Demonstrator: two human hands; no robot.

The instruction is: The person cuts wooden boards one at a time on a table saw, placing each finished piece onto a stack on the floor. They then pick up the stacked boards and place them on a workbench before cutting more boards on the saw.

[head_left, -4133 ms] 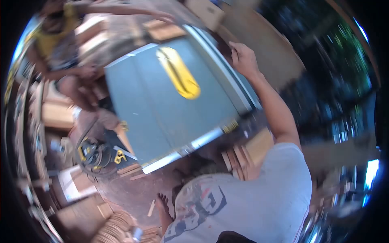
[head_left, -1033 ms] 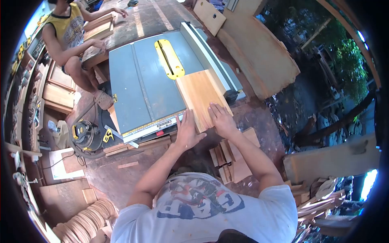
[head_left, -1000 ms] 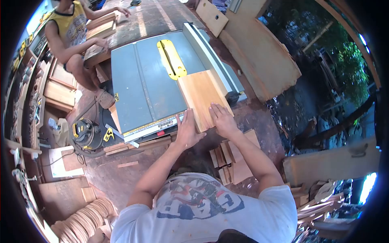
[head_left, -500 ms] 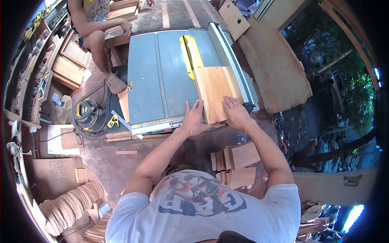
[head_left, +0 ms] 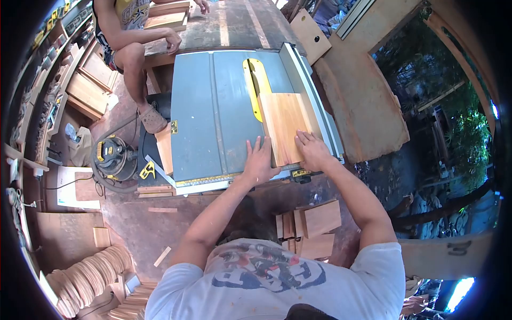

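Note:
A light wooden board (head_left: 285, 125) lies flat on the grey top of a table saw (head_left: 194, 114). Its right side runs along the saw's fence (head_left: 312, 98), and its far left corner is beside the yellow throat plate (head_left: 250, 85). My left hand (head_left: 260, 162) rests at the board's near left edge, fingers stretched forward on the saw top and thumb toward the board's near end. On the board's near right part lies my right hand (head_left: 314, 153), fingers extended flat across the wood. The blade is hard to make out in the dark slot.
Another person (head_left: 128, 40) sits at the far left, one foot by the saw's left side. A shop vacuum (head_left: 114, 157) stands left of the saw. Cut wood pieces (head_left: 320, 220) lie on the floor near me. A wooden worktable (head_left: 240, 24) adjoins the saw's far side.
The board has slid a little farther forward along the fence, past more of the yellow plate, with both hands following. The whole view has shifted slightly.

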